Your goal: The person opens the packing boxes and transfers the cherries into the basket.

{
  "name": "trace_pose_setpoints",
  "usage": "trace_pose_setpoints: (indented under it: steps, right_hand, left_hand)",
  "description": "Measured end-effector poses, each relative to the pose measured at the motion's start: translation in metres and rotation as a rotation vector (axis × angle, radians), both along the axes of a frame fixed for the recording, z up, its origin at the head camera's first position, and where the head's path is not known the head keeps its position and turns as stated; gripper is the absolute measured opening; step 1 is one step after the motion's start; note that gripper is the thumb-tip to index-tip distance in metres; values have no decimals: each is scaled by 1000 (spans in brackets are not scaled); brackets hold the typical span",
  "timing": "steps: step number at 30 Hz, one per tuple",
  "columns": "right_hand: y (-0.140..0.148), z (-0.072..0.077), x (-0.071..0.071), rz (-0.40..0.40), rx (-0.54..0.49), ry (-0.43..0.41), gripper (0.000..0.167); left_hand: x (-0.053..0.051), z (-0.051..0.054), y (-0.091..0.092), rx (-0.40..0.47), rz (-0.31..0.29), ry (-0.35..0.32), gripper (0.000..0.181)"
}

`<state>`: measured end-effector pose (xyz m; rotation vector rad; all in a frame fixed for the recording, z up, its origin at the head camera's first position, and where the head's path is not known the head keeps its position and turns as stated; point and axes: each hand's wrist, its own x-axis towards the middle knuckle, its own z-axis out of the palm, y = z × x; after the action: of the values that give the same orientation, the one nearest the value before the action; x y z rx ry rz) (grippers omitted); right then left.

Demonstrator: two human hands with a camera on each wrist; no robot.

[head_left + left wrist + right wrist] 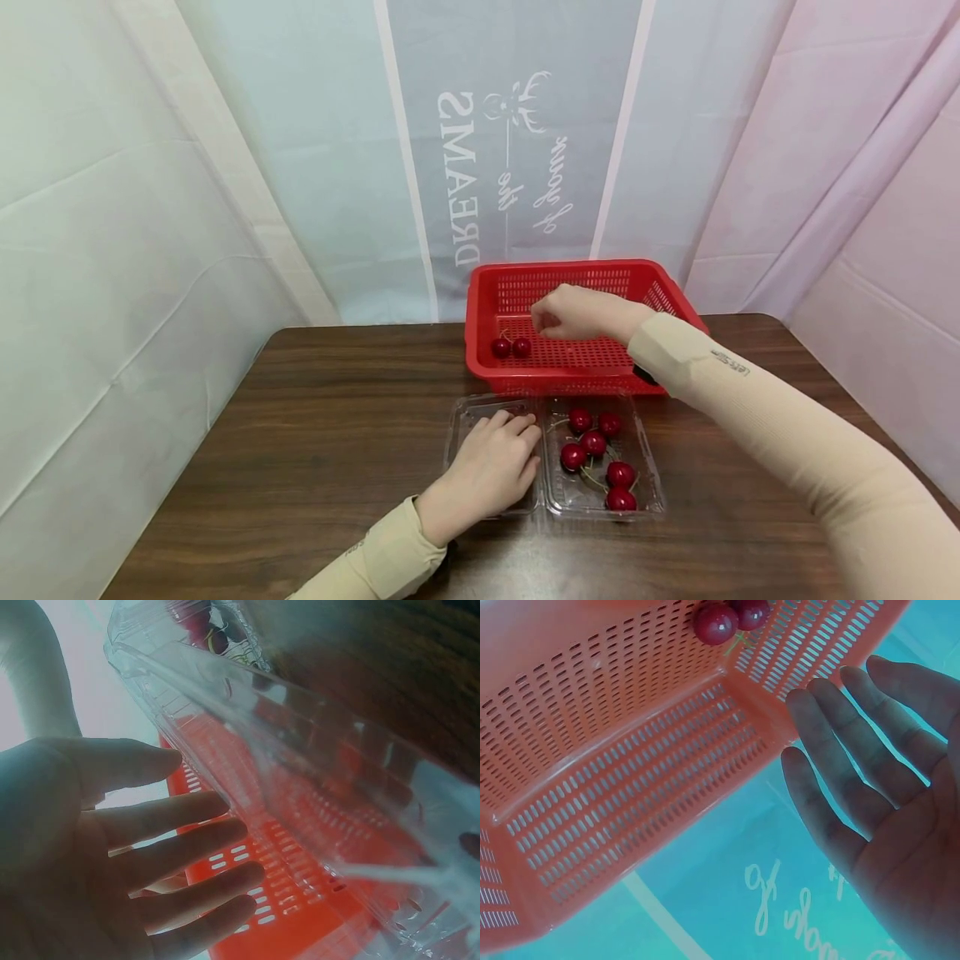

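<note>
– What colour is the basket [555,384]?
– Bright red, with rows of little holes.
– And the cherries [592,443]?
– Dark red, with green stems [592,479].
– The worktop [322,442]?
– Brown, with darker wood streaks.
– The sleeves [772,425]?
– Creamy tan, with little dark letters.
– And the big cloth [517,37]?
– Pale blue and grey, with white stripes and letters

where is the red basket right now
In the head view, the red basket stands right of centre at the far edge of the table, just beyond the clear plastic container, with the right hand over it.

Hazy, low-contrast wrist views
</note>
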<state>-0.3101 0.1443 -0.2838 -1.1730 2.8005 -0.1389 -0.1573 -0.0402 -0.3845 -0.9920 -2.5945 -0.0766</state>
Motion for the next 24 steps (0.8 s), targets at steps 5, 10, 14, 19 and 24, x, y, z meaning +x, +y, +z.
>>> trace_pose_setpoints:
  steps: [5,10,14,19,24]
  right_hand:
    - [1,1,6,-2,-17,16,7]
    - [4,1,11,13,-42,42,7]
    - [8,2,18,22,-65,54,9]
    - [13,4,25,28,-87,69,10]
    - [18,4,32,36,-110,71,11]
  left_hand:
    - [1,0,0,4,-2,-3,25]
    - [1,0,0,4,-6,9,24]
    - [0,0,0,3,-8,7,24]
    - [0,0,0,0,-5,6,24]
    - [0,0,0,-2,-2,-1,24]
